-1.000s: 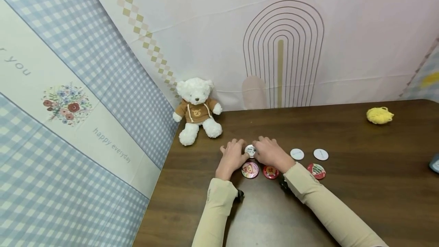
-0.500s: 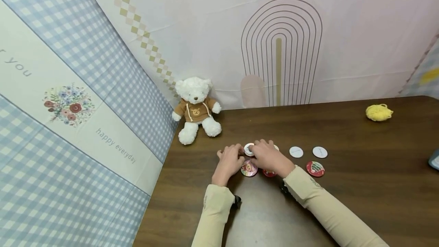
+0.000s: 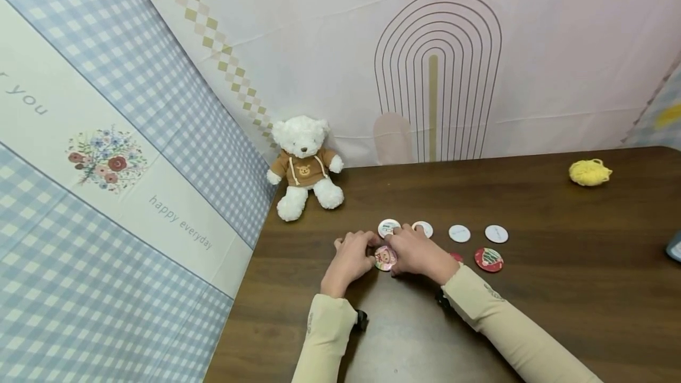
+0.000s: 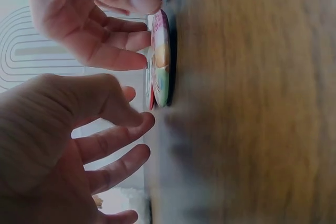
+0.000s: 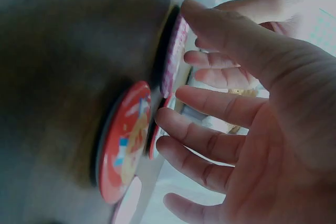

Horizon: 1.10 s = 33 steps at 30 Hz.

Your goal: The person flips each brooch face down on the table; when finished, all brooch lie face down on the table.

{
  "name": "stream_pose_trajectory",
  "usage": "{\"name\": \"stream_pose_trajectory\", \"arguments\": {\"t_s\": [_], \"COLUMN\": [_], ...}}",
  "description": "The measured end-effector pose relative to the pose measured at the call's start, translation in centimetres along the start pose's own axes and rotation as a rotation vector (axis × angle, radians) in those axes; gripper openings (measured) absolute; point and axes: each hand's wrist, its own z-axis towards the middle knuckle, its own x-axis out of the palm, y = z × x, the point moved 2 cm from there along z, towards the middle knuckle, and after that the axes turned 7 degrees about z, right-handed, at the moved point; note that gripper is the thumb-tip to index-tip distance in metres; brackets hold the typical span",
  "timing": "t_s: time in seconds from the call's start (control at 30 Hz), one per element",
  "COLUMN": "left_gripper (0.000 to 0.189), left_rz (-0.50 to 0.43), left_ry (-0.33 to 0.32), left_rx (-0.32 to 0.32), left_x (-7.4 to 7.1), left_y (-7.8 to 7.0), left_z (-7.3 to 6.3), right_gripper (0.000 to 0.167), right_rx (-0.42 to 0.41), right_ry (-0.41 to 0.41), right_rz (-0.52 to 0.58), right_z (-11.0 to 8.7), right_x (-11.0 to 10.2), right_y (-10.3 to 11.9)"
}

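A pink, printed round button badge [image 3: 385,258] lies flat on the table between both hands. The left hand [image 3: 351,257] is at its left side; in the left wrist view the thumb and index tips come together just short of the badge. Over its right side reaches the right hand [image 3: 420,252], thumb near one edge and index finger near the far edge, fingers fairly straight. A red badge [image 5: 126,140] sits beneath the right palm, mostly hidden from the head view. Beyond the hands lie a white badge [image 3: 389,227] with markings and another white badge [image 3: 424,229], partly covered by fingers.
Two more white badges, one [image 3: 460,233] beside the other [image 3: 496,233], lie to the right. A red badge with a green tree [image 3: 489,259] is in front of them. A white teddy bear [image 3: 304,164] sits at back left; yellow yarn [image 3: 590,172] lies at back right.
Both hands have come away from the far left white badge, nearer to the person, and are now around the pink badge. The white badge stays on the table.
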Motion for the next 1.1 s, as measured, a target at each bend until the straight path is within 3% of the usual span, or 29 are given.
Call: {"name": "stream_pose_trajectory", "arguments": {"t_s": [0.3,0.73,1.1], "left_gripper": [0.045,0.037,0.026], "left_rz": [0.033,0.078,0.033], "left_ry": [0.078,0.036,0.034], "left_rx": [0.004,0.069,0.087], "left_x": [0.6,0.1,-1.0], "left_y": [-0.3,-0.3,0.1], "left_z": [-0.2,-0.5,-1.1], "right_gripper": [0.043,0.024,0.028], "right_rx": [-0.036,-0.152,-0.248], "right_ry": [-0.046,-0.070,-0.027], "right_rz": [0.006,-0.003,0.021], "right_z": [-0.3,-0.2,-0.6], "right_x": [0.4,0.3,-0.6], "right_y": [0.0,-0.1,1.1]}}
